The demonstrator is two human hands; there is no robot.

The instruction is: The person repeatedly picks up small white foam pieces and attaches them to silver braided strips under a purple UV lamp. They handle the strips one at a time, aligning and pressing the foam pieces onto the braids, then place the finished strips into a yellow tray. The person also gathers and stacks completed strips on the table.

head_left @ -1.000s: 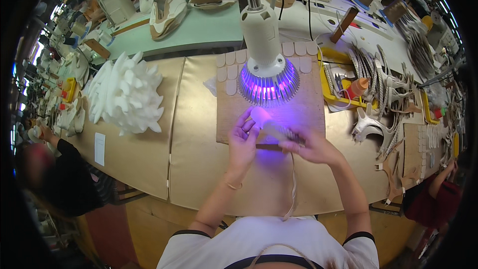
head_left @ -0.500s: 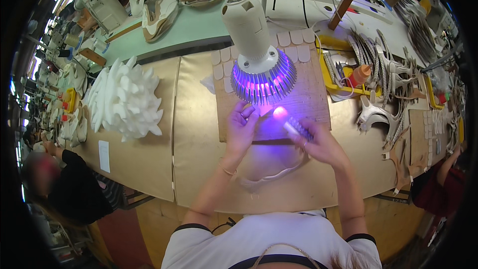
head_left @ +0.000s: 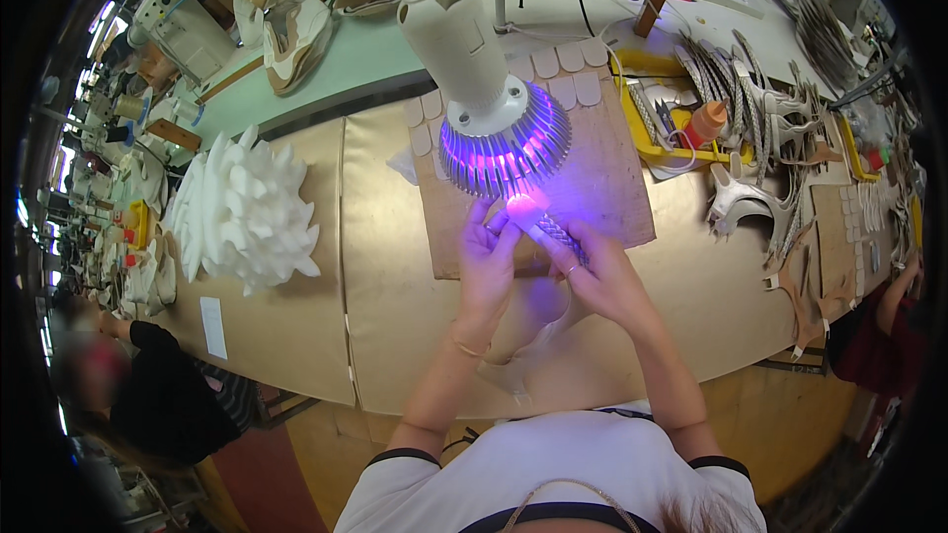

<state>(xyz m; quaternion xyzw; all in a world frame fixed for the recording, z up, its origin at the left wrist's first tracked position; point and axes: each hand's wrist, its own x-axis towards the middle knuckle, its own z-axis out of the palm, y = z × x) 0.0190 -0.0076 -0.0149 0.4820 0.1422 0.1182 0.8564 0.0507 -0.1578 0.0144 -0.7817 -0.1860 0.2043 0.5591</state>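
A braided strap (head_left: 561, 231) with a rounded pale end is lit purple beneath a lamp (head_left: 506, 143) with a finned head. My right hand (head_left: 600, 269) is closed around the braided part. My left hand (head_left: 488, 255) is closed at the rounded end, thumb and fingertips against its left edge; glare partly hides the contact. Below my hands, a pale shoe upper piece (head_left: 538, 341) lies near the table's front edge, partly covered by my wrists. Whether it joins the strap cannot be made out.
Under the lamp lies a brown board (head_left: 627, 199) with rounded pale tabs (head_left: 570, 58). A spiky white foam pile (head_left: 242, 212) stands left. To the right are a yellow tray (head_left: 632, 143), an orange-capped bottle (head_left: 705, 124) and braided uppers (head_left: 752, 199). Another person (head_left: 163, 390) sits at left.
My right hand has brought the strap left and up, so its rounded end now meets my left hand's fingers under the lamp. The whole view has shifted slightly.
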